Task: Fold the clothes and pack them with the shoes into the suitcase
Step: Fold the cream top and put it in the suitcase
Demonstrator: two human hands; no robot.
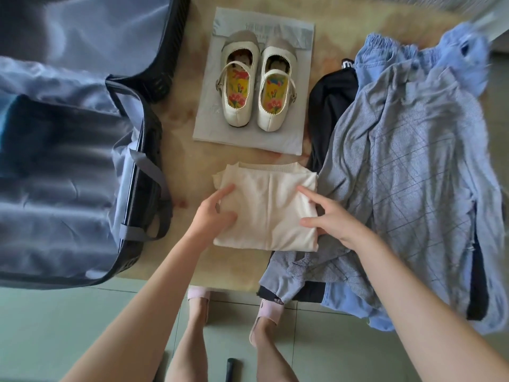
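A cream shirt (268, 205) lies folded into a neat rectangle near the table's front edge. My left hand (213, 213) holds its left side, with the thumb and a finger on top and the other fingers hidden at the edge. My right hand (330, 219) rests on its right side with fingers spread. A pair of white shoes (256, 84) with flowered insoles stands on a pale grey bag (278, 139) behind the shirt. The open suitcase (68, 166), lined in blue-grey fabric, lies at the left.
A heap of unfolded clothes fills the right side: a grey-blue checked garment (407, 175), light blue pieces (385, 56) and a dark garment (330, 106). The table's front edge (220, 282) runs just above my feet in pink slippers (268, 310) on the tiled floor.
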